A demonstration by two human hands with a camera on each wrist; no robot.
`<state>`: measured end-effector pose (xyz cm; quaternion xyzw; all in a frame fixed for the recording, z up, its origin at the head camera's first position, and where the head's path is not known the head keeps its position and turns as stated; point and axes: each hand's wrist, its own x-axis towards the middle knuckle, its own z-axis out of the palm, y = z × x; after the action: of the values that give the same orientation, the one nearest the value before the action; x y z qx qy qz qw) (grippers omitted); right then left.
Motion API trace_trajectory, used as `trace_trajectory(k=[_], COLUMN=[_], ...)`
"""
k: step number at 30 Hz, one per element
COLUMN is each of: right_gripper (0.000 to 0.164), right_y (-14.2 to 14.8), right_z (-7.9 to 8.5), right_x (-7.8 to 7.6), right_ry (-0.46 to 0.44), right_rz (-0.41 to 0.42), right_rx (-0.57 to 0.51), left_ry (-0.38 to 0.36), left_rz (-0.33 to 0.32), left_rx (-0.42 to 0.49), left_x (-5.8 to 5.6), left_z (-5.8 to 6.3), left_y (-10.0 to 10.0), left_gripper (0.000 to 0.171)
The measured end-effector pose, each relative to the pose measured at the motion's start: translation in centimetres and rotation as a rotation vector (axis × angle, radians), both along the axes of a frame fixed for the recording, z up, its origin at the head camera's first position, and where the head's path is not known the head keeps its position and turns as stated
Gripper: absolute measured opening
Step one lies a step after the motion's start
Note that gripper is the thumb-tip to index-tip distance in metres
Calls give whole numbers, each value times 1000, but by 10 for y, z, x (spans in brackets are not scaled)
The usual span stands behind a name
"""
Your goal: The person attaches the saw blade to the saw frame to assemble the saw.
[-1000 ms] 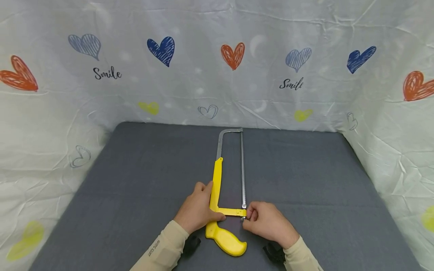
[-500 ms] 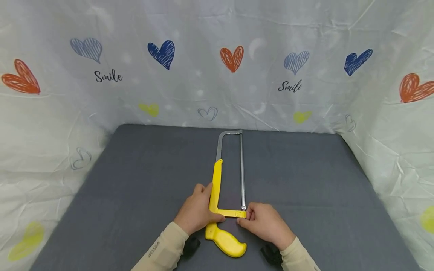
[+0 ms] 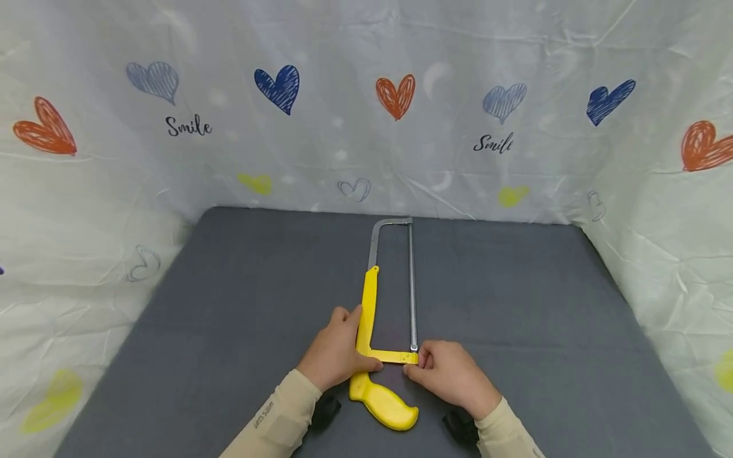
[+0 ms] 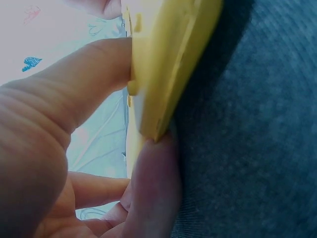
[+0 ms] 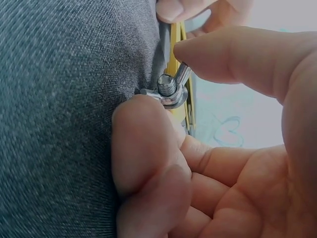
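Observation:
A hacksaw with a yellow frame [image 3: 368, 305] lies flat on the grey cloth, its metal blade [image 3: 412, 286] to the right and its yellow handle [image 3: 389, 407] toward the person. The left hand [image 3: 335, 350] grips the frame where it meets the crossbar; its thumb lies at the crossbar. At the crossbar's right end, the right hand [image 3: 452, 375] works with curled fingers. The right wrist view shows a metal wing nut [image 5: 173, 99] on a threaded bolt [image 5: 167, 83], between the right thumb and forefinger. In the head view the fingers hide that nut.
Grey cloth [image 3: 275, 273] covers the table around the saw. A white curtain [image 3: 332, 146] printed with hearts and "Smile" hangs behind and along both sides. Dark wrist devices [image 3: 460, 426] sit under the forearms.
The right thumb has moved left and slightly up along the crossbar's end, covering the nut that showed in the head view a second ago. Left hand and hacksaw keep their places.

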<state>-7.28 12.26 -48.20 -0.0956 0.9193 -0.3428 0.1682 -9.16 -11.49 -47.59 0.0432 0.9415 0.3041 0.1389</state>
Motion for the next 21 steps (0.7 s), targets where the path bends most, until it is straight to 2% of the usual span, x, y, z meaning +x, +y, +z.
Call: trace_trajectory(k=[6, 21], right_gripper=[30, 25], right_y=[-1, 5], right_z=[0, 5], right_x=[-1, 1], right_ry=[10, 8], right_rz=[28, 12], right_rx=[-34, -16], left_ry=[-2, -10], left_rz=[10, 1], left_rx=[-9, 7], left_x=[-1, -2], left_z=[0, -1], left_y=[-4, 2], left_gripper=[123, 122])
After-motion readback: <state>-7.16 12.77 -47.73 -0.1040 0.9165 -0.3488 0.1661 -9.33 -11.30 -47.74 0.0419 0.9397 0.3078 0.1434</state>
